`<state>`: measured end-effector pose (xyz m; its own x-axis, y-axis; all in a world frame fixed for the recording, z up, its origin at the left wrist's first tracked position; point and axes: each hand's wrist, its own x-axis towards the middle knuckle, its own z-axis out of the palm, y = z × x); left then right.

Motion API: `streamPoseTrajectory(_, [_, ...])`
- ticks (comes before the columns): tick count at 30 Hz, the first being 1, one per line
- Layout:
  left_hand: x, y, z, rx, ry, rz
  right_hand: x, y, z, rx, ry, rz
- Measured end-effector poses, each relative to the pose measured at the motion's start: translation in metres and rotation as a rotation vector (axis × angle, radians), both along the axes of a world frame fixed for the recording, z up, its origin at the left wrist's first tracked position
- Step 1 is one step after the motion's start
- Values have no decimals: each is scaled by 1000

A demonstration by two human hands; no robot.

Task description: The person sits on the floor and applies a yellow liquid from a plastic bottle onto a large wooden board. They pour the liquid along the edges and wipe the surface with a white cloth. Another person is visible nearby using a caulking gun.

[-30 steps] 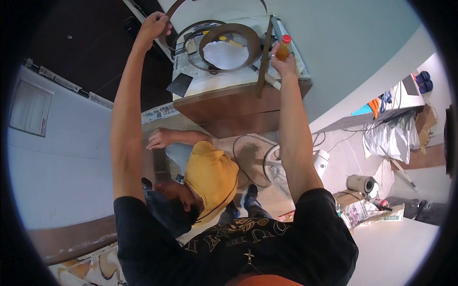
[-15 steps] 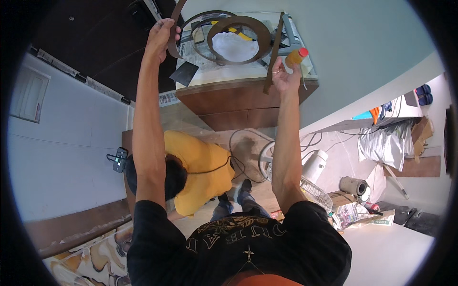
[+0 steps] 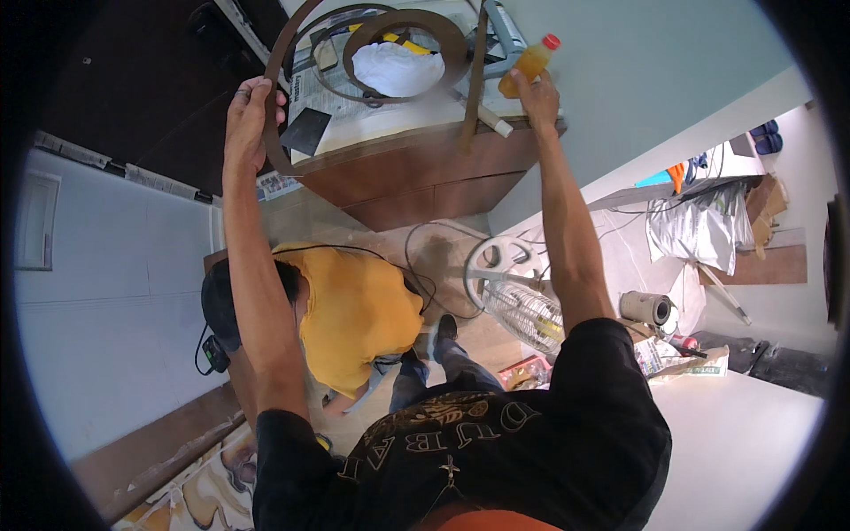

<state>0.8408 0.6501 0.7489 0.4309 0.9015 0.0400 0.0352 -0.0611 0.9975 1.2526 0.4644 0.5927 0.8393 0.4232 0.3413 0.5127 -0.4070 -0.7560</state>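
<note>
My left hand point(image 3: 255, 119) is closed round a long brown edging strip point(image 3: 273, 111) at the left side of the cabinet top. The strip curves up out of view, and its lower end hangs below my fingers. My right hand point(image 3: 538, 102) grips the lower part of a small bottle point(image 3: 534, 62) of amber liquid with a red cap, tilted to the right. Between my hands, a coil of the same brown strip point(image 3: 456, 49) lies round a white cloth point(image 3: 397, 69). Another length of strip point(image 3: 475, 80) stretches over the cabinet's front edge, apart from my right hand.
On the cabinet point(image 3: 416, 181) are newspaper, a dark square sheet point(image 3: 305, 131) and a white tube point(image 3: 494, 121). Below, a person in a yellow shirt point(image 3: 359, 305) crouches beside my left arm. A fan point(image 3: 522, 310), cables and a paint can point(image 3: 645, 307) are on the right.
My right hand has moved up and closed round the bottle, away from the hanging strip. My left hand still holds its strip. The view has shifted, and the crouching person's arm shows lower down.
</note>
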Motion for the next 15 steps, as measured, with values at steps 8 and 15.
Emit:
streamPoseTrajectory(8, [-9, -18, -6, -50, -90, 24, 1, 8, -5, 11, -198, 94])
streamPoseTrajectory(15, [-27, -53, -2, -102, -164, 147, -49, -7, 24, 107, 3, -3])
